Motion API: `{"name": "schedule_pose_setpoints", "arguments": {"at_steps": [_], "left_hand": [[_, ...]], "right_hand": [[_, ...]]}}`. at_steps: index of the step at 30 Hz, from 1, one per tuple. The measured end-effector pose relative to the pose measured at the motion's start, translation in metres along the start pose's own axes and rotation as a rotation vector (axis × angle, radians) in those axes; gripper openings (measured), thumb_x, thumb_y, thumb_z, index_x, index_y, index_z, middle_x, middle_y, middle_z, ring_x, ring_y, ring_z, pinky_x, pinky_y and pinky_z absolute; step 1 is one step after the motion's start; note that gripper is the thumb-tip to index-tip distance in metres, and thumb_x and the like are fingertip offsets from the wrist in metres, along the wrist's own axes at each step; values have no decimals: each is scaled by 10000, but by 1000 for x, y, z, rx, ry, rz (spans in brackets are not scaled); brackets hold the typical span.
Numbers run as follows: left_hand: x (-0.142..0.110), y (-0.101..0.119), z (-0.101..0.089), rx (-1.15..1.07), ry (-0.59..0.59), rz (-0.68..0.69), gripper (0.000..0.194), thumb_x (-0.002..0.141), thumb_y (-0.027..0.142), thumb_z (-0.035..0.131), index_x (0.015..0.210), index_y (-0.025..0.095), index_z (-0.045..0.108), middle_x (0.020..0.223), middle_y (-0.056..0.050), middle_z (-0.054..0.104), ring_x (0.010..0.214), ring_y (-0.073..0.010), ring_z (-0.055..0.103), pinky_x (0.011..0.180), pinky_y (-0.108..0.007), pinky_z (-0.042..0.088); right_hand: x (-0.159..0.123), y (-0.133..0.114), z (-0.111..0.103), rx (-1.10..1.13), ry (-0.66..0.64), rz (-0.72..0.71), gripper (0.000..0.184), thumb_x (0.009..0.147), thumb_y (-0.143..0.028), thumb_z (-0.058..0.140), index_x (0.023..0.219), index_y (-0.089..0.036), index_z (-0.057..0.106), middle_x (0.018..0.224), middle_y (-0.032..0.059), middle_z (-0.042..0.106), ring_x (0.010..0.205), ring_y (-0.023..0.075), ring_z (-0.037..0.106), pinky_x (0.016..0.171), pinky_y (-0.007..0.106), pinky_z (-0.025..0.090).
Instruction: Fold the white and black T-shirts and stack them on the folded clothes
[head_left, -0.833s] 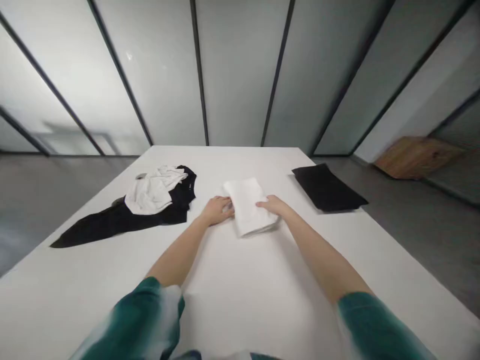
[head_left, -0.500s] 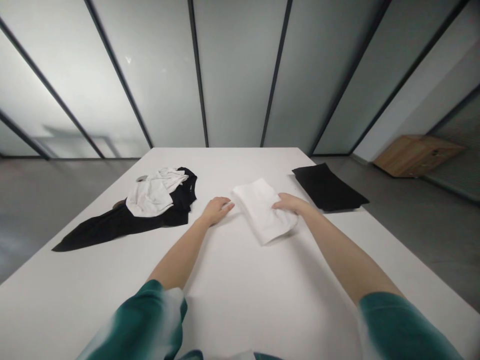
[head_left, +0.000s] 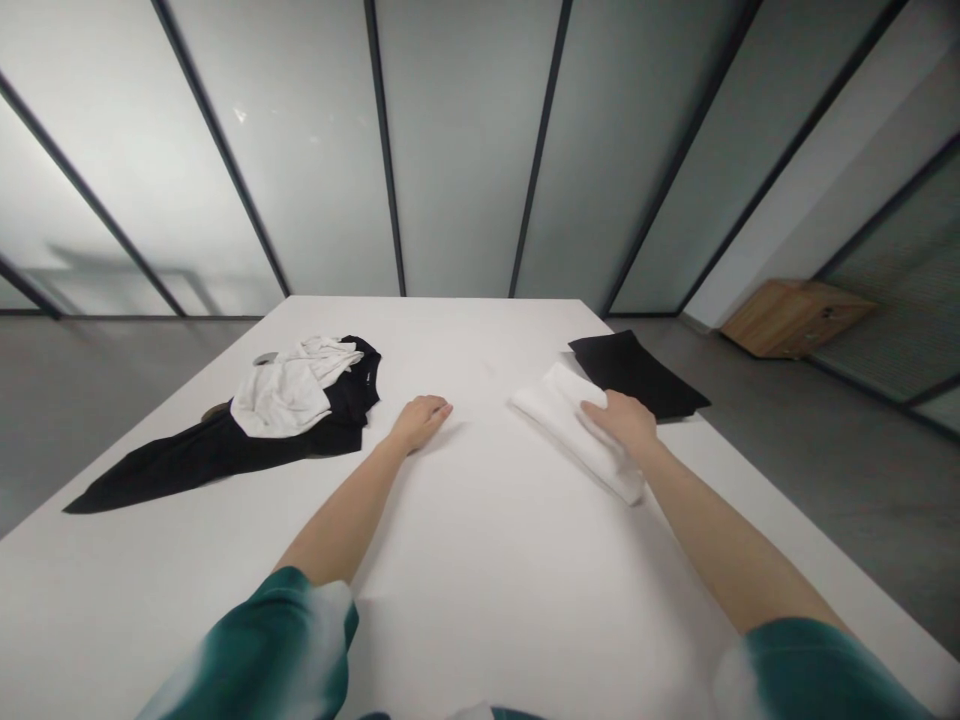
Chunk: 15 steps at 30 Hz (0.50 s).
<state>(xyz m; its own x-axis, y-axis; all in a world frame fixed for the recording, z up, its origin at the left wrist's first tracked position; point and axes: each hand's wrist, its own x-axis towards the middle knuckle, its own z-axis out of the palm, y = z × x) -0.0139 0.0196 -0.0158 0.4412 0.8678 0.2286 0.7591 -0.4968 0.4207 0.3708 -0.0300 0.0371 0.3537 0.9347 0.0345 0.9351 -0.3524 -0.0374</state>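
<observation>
My right hand grips a folded white garment by its right part, thumb on top, the far fingers hidden by the cloth. The folded garment is a neat rectangle, tilted, just in front of the black folded cloth on the right side of the table. Empty, my left hand lies low over the table near the middle, fingers loosely stretched. To its left is a heap of clothes: a crumpled white garment on top of black garments.
The white table runs away from me toward a frosted glass wall with dark frames. A small grey round item peeks out behind the heap. A wooden cabinet stands on the floor at the far right.
My right hand has carried the folded white garment to the right, up to the black cloth. My left hand holds nothing in both frames and has barely moved. The view has turned slightly right.
</observation>
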Motion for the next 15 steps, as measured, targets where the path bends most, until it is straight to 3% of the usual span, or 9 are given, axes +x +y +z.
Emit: {"name": "schedule_pose_setpoints", "arguments": {"at_steps": [5,9,12,15], "left_hand": [[0,-1,0,-4,-1,25,498,987,455,296,1071,186,707,1195,-101,701,1136,-256,610,1031,-399,433],[0,-2,1,0,3,24,491,985,454,299,1073,195,706,1198,-97,700,1147,-253,606,1041,-395,428],[0,-3,1,-5,6,19,496,983,461,298,1084,193,703,1200,-99,699,1152,-260,604,1046,-407,424],[-1,-3,1,-11,8,17,510,982,472,291,1086,188,703,1202,-105,699,1156,-264,604,1051,-412,421]], "right_hand": [[-18,-4,-6,17,255,-41,433,945,-532,443,1048,-174,664,876,140,711,857,288,675,677,314,429],[-19,-1,-28,121,501,-44,444,915,-557,485,997,-161,670,788,130,696,804,298,649,660,316,402],[-3,11,-60,227,605,33,475,912,-560,493,1048,-136,659,886,169,704,849,305,636,708,342,415],[32,34,-92,272,630,147,521,936,-575,454,1123,-125,639,1048,224,682,970,314,620,811,389,428]]}}
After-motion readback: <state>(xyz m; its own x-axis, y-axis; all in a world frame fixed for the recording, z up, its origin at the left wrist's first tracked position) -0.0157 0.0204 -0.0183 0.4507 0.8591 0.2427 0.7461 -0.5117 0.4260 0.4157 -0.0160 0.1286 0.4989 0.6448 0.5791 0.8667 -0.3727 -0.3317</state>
